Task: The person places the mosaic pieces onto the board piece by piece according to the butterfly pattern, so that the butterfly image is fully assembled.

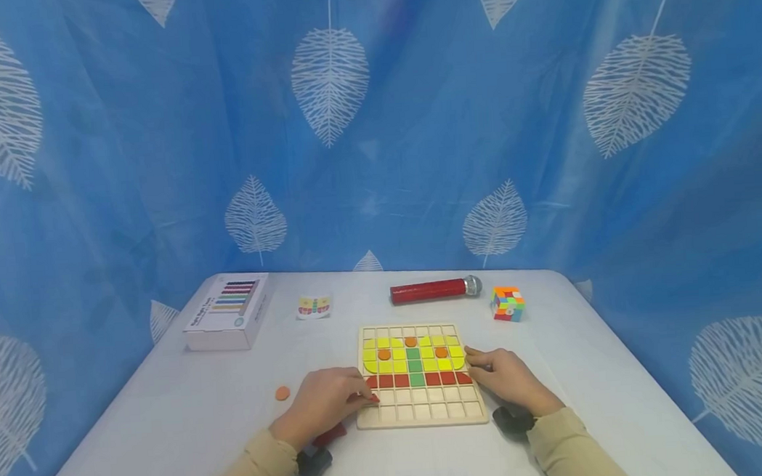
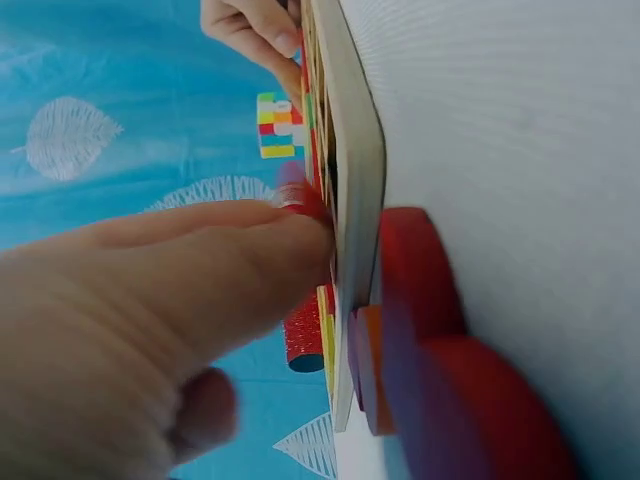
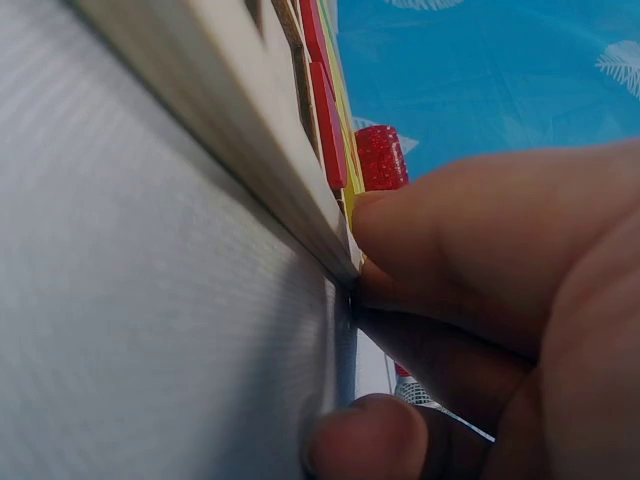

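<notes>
A wooden grid board (image 1: 431, 412) lies on the table, with yellow, orange, green and red tiles filling its upper and middle cells. At its lower left cells, my left hand (image 1: 325, 401) pinches a small red tile (image 1: 374, 398) between thumb and fingertips. The left wrist view shows those fingertips right at the board's edge, mostly hiding the tile. On the opposite side, my right hand (image 1: 510, 379) grips the board's right edge between thumb and fingers. Loose red tiles (image 1: 330, 435) lie by my left wrist, and a round orange tile (image 1: 282, 393) sits farther left.
Behind the board lie a small picture card (image 1: 314, 307) and a red microphone (image 1: 430, 291). A puzzle cube (image 1: 508, 304) stands at the back right, a white box (image 1: 228, 313) at the back left. Blue leaf-patterned cloth (image 1: 376, 158) hangs around the table.
</notes>
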{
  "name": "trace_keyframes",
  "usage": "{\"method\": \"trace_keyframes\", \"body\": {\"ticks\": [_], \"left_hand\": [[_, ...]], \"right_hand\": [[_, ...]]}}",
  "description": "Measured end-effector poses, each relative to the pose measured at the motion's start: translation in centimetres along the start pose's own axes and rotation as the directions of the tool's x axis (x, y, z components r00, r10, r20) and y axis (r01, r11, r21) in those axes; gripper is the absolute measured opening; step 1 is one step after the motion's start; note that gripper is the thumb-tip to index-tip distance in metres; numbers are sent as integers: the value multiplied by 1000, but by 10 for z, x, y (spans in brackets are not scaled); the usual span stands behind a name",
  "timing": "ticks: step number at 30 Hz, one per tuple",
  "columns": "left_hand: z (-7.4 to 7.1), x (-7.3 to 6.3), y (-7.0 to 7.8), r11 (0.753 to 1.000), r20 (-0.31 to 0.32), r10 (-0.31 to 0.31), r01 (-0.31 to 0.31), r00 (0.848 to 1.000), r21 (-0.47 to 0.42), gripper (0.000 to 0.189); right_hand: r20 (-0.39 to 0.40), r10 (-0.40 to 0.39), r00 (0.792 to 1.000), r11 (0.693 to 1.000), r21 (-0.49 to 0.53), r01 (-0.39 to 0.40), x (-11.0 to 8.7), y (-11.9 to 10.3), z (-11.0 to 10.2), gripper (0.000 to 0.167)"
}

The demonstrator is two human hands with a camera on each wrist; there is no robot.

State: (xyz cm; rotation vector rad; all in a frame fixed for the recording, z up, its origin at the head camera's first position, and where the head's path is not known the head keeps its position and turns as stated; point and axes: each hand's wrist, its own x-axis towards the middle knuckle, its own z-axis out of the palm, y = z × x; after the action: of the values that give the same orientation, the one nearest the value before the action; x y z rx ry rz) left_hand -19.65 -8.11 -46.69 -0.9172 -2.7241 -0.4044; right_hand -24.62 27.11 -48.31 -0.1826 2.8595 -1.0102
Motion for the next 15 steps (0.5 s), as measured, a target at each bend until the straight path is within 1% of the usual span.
{"method": "trace_keyframes", "body": {"ticks": [3,6,12,15], "left_hand": [[1,-1,-2,999,1,29,-29,1000,14,14],[4,1,-4,999,11,41,-41,999,22,14],[8,3,-4,999,13,24,-24,1000,29,13],[8,3,-3,999,9,15,-15,1000,30,13]], "right_hand": [[4,-11,1000,1000,-9,11,2,1,0,43],[4,-16,1000,1000,-12,16,2,1,-2,44],[13,-16,1000,1000,-9,16,2,1,-2,45],[9,3,1000,1000,-10,-3,1,1,-1,45]]}}
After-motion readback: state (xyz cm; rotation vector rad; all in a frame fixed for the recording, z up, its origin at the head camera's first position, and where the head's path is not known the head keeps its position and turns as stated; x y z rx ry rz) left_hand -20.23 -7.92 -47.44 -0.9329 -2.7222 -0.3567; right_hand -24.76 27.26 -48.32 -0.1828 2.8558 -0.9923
